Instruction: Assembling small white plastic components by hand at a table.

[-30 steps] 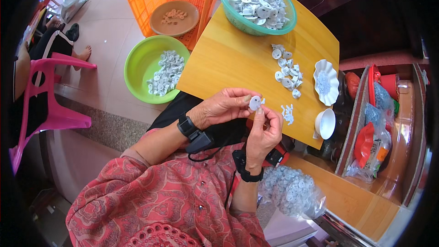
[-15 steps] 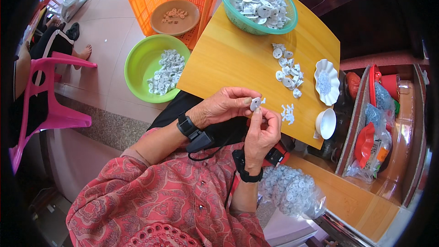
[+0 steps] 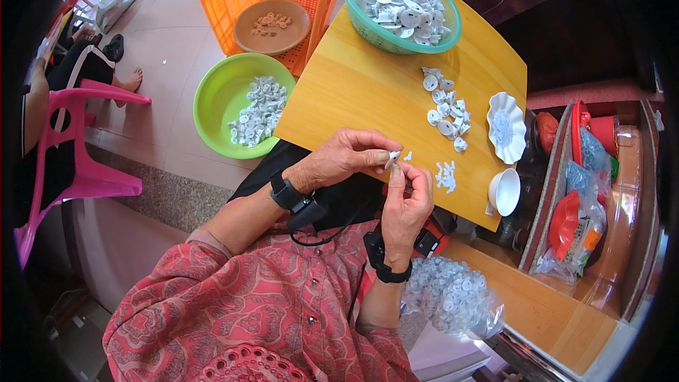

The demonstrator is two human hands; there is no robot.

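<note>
Between my two hands is a small white round plastic part [image 3: 392, 159], tilted nearly edge-on above the table's near edge. My left hand [image 3: 343, 160] pinches it between thumb and fingers. The thumb and fingertips of my right hand [image 3: 407, 194] press together at its lower side; whether they hold a smaller piece is hidden. A tiny white plastic piece [image 3: 407, 156] lies on the yellow table [image 3: 353, 92] just beyond my fingertips. To the right is a small cluster of thin white pieces [image 3: 445, 177]. Farther back lies a loose pile of round white parts [image 3: 447, 110].
A teal basket [image 3: 401, 44] of white parts stands at the table's far side. A scalloped dish [image 3: 520, 138] and a white bowl [image 3: 503, 192] sit at right. Left of the table are a green basin [image 3: 212, 110], a brown bowl [image 3: 286, 44] and an orange crate [image 3: 212, 0]. A pink chair [image 3: 92, 170] stands farther left.
The round white part has turned from showing its flat face to nearly edge-on. My left hand has shifted slightly up, and both hands stay close together.
</note>
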